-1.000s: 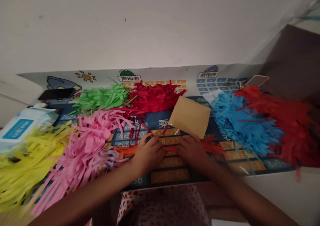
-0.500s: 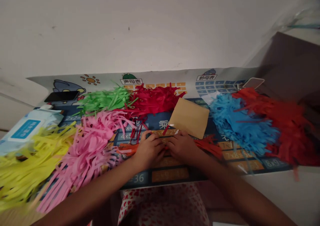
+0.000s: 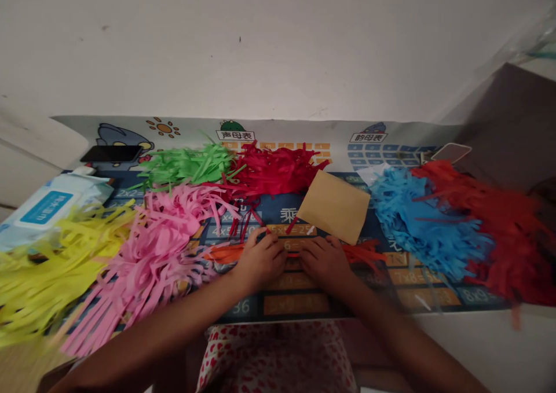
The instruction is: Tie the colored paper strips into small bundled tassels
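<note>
An orange paper tassel lies across the mat in front of me, its cut fringe spreading out on both sides. My left hand is closed over its left part, fingers curled down. My right hand is closed the same way over the right part. Between the hands a thin stretch of the orange paper shows, narrow like a twisted cord. The undersides of my fingers are hidden. Just beyond my right hand lies a square tan sheet.
Fringed paper bunches surround the hands: yellow, pink, green, dark red, blue and red-orange. A wipes pack and a phone lie at left. A printed mat covers the table against the wall.
My hands have moved slightly apart, exposing more of the thin orange stretch between them. The whole view has shifted a little. The paper bunches stay in place.
</note>
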A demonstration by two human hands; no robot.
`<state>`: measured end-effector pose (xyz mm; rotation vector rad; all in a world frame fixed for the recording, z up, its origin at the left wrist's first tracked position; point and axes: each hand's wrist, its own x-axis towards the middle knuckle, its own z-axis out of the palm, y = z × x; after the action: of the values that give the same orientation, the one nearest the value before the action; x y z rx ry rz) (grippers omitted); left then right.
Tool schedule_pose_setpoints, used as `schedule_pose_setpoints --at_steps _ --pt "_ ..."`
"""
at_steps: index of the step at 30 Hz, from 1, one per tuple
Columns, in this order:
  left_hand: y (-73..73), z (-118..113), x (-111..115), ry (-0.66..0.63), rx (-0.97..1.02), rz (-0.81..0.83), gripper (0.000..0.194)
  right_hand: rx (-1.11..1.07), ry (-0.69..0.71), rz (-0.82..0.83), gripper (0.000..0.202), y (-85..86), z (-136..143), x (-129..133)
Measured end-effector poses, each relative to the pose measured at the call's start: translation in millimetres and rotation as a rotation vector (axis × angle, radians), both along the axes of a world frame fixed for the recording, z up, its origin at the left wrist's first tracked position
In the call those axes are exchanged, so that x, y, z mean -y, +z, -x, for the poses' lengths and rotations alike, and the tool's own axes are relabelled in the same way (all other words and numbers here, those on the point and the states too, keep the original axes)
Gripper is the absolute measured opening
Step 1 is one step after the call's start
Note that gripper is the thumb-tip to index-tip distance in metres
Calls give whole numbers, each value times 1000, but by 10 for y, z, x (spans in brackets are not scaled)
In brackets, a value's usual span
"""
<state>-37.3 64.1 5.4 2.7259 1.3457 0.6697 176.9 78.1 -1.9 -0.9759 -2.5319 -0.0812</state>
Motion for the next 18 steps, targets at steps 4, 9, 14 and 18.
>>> schedule_pose_setpoints --at_steps 4,9,14,18 --pt "-6 152 62 6 52 -72 12 -130 -64 134 13 -32 -331 17" --pt "56 237 60 63 179 67 10 -245 -92 336 14 -16 -477 -27" --pt "105 181 14 105 150 169 10 -222 -172 452 8 56 -393 -66" --pt "98 101 -3 185 97 188 6 -101 -264 527 10 145 -309 -96"
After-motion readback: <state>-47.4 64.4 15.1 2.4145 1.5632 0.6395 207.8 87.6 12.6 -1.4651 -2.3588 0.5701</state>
